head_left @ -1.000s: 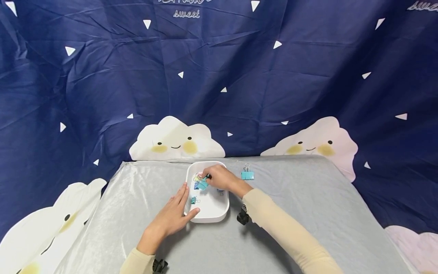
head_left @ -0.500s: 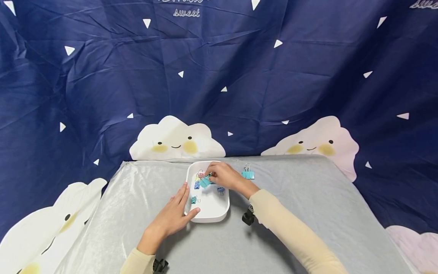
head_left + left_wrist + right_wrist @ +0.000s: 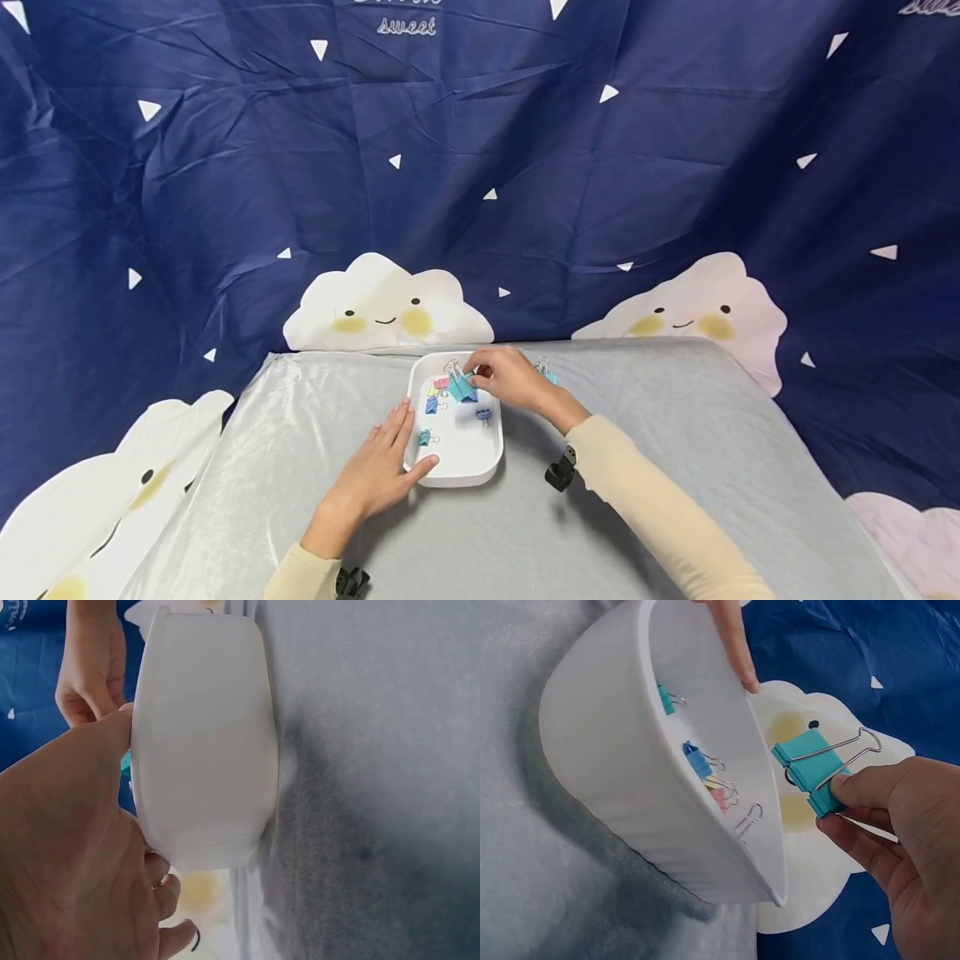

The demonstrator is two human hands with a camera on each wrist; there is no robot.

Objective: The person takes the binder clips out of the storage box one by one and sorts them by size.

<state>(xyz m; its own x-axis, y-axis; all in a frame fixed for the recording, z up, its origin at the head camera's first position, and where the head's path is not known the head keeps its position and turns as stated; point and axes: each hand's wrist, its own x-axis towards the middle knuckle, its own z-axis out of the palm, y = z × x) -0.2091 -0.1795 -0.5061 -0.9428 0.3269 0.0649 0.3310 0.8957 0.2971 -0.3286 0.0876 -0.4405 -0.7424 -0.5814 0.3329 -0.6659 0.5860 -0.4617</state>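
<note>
My right hand (image 3: 513, 382) pinches a large teal binder clip (image 3: 810, 766) between thumb and fingers, its wire handles sticking out. In the head view the clip is over the far part of a white bin (image 3: 459, 481); the right wrist view shows it beyond the rim level. Against the bin's left side rests my left hand (image 3: 375, 467), fingers extended along the wall and thumb reaching over the near rim. Inside lie a small teal clip (image 3: 425, 437), a blue clip (image 3: 697, 760), a pink clip (image 3: 718, 798), a yellow clip (image 3: 432, 389) and another blue clip (image 3: 483, 413).
Another large teal binder clip (image 3: 552, 377) lies right of the bin, partly hidden by my right hand. A grey cloth (image 3: 675, 467) covers the table. Behind its back edge hangs a dark blue curtain (image 3: 540, 183) with printed clouds.
My right hand has drawn up and to the right with the large teal clip, uncovering the small clips in the bin. My left hand has stayed at the bin.
</note>
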